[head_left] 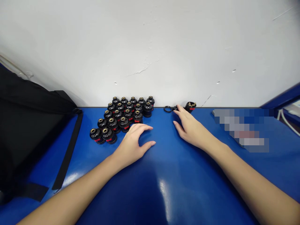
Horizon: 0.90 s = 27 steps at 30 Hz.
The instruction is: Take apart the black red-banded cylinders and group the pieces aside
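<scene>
My left hand (134, 140) rests over the blue table, thumb and fingers apart in a C shape with nothing between them. Just beyond it stand several small black cylindrical parts (114, 125) in slanted rows, each with a brass-coloured top hole and a red mark. My right hand (189, 126) is farther right, its thumb apart from the fingers. Its fingertips are at a black piece (175, 108) that they partly cover; whether they touch it I cannot tell. Beside that piece lie a black ring (167, 109) and an opened black part (190, 107) with brass-coloured prongs and a red mark.
A white wall (150, 56) rises behind the blue table (145, 190). On the left a black fabric bag (30, 125) leans in, its strap (67, 156) trailing on the table. A blurred-out flat item (243, 131) lies to the right.
</scene>
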### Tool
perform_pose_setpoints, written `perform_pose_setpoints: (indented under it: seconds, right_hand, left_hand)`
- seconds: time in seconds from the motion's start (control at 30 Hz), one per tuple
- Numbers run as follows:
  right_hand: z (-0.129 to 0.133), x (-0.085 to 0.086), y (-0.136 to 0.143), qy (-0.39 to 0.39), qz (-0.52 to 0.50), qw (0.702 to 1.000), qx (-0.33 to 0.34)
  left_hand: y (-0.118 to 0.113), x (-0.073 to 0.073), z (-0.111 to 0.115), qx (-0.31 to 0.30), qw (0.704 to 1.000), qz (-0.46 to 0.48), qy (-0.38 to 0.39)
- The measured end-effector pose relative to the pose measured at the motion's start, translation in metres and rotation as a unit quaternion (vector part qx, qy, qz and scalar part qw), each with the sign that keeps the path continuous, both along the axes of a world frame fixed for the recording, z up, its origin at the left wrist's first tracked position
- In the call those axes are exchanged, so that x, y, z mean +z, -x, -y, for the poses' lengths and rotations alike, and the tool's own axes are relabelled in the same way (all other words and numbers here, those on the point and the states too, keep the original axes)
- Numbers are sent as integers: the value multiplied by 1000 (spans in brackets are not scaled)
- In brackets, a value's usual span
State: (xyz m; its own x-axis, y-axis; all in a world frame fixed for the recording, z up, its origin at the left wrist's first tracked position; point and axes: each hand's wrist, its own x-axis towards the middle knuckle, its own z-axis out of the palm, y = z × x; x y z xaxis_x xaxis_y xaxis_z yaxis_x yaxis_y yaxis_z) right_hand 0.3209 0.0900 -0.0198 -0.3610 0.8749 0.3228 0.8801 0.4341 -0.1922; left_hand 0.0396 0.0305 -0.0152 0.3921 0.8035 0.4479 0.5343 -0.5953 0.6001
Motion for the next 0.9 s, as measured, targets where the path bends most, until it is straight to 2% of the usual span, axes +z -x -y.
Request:
perform_pose_setpoints:
  seconds: [0.37, 0.5, 0.57, 0.67, 0.77, 0.9]
  right_hand:
    - [-2, -1, -1, 28, -40, 999, 10]
    - [0, 2, 3, -14, -51, 998, 17]
    - [2, 5, 5, -73, -68, 995, -4]
    - [5, 10, 6, -149, -93, 981, -80]
    - [6, 9, 4, -141, -106, 976, -126]
    - [2, 1, -1, -101, -101, 984, -110]
  left_hand:
    - [0, 1, 0, -2, 1000, -1, 4]
    - [0, 1, 1, 0, 1000, -3, 5]
    - [0, 2, 1, 2, 1000, -4, 7]
    - [0, 2, 1, 3, 1000, -2, 10]
    - [0, 2, 1, 2, 1000, -1, 12]
    - [0, 2, 1, 2, 1000, -1, 13]
